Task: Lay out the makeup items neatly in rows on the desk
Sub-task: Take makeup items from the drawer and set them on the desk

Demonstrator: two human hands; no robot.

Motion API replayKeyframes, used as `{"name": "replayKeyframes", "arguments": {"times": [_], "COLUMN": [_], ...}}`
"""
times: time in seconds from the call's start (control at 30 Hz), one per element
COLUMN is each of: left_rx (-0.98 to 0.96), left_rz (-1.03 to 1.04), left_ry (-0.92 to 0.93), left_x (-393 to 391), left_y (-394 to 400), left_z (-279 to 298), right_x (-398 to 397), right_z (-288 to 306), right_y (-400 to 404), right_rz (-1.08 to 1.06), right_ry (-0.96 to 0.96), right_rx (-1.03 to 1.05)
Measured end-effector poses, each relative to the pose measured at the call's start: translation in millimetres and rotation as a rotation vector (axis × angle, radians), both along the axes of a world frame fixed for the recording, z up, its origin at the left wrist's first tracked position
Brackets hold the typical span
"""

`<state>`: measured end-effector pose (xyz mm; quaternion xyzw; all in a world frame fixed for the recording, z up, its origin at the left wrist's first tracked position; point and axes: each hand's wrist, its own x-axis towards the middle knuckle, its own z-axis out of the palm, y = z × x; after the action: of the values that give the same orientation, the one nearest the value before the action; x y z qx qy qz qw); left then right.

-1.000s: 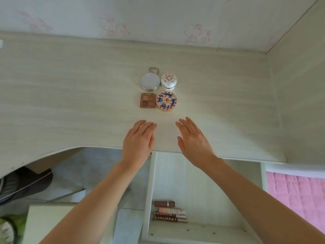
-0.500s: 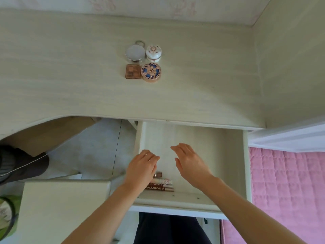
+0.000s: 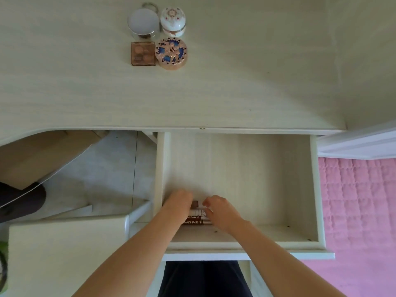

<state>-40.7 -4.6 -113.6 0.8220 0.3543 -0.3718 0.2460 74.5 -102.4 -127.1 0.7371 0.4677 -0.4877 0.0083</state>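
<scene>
A: Why are both hands down in the pale wooden open drawer (image 3: 300, 189)?

B: Left hand (image 3: 179, 205) and right hand (image 3: 220, 211) are curled onto the brown-and-white lipstick tubes (image 3: 198, 217), probably grabbing them; actual grip's hidden. Four compacts (image 3: 158, 36) already sit squared up on the counter (image 3: 64, 82).

Both hands, left hand (image 3: 179, 203) and right hand (image 3: 220, 210), curl onto tubes (image 3: 198, 217) in the open drawer (image 3: 257, 179).
</scene>
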Motion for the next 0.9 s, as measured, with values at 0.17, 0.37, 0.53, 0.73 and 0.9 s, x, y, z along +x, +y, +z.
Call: {"name": "replayKeyframes", "arguments": {"times": [0.17, 0.37, 0.53, 0.73, 0.9], "left_rx": [0.01, 0.004, -0.037, -0.11, -0.152], "left_rz": [-0.023, -0.08, -0.081, 0.037, 0.124], "left_ry": [0.017, 0.028, 0.046, 0.025, -0.052], "left_x": [-1, 0, 3, 3, 2], "left_y": [1, 4, 7, 10, 12], "left_z": [-17, -22, -24, -21, -20], "right_x": [-17, -22, -23, -10, 13], "right_z": [-16, -25, -30, -25, -18], "right_y": [-5, 4, 3, -8, -21], "right_rz": [0.013, 0.025, 0.031, 0.05, 0.047], "right_ry": [-0.021, -0.052, -0.017, 0.062, 0.024], "right_rx": [0.04, -0.034, -0.063, -0.01, -0.019]}}
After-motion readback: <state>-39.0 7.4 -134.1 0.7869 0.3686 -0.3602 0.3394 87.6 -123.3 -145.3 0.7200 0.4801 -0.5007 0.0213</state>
